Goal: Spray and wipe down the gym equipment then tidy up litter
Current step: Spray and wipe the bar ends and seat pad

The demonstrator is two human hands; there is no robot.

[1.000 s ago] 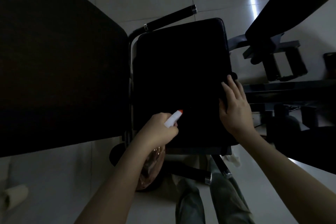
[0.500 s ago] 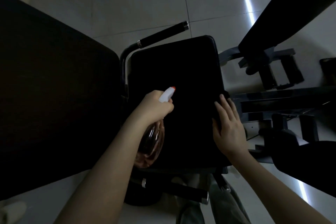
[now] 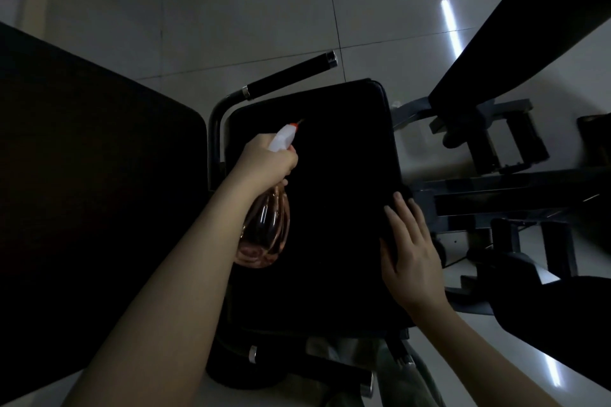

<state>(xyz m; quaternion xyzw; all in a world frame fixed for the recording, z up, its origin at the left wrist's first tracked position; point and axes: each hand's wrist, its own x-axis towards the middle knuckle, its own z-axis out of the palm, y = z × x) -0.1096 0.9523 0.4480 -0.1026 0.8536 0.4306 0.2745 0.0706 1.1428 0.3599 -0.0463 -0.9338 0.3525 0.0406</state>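
Fingers of my left hand (image 3: 264,162) wrap the spray bottle (image 3: 264,231); my right hand (image 3: 410,251) lies flat on the pad edge.
Largest first: the black seat pad (image 3: 330,175) fills the middle, and I judge we are early, at the spraying step. In this dim light I can't see wetness or wipe marks on it. The pink-tinted bottle hangs over the pad's left half, with its white nozzle (image 3: 287,134) aimed at the far end. My right fingers are straight and close together on the pad's right edge, over something dark I can't identify, perhaps a cloth. Wiping, the neighbouring bench (image 3: 529,26) and the litter all look left to do.
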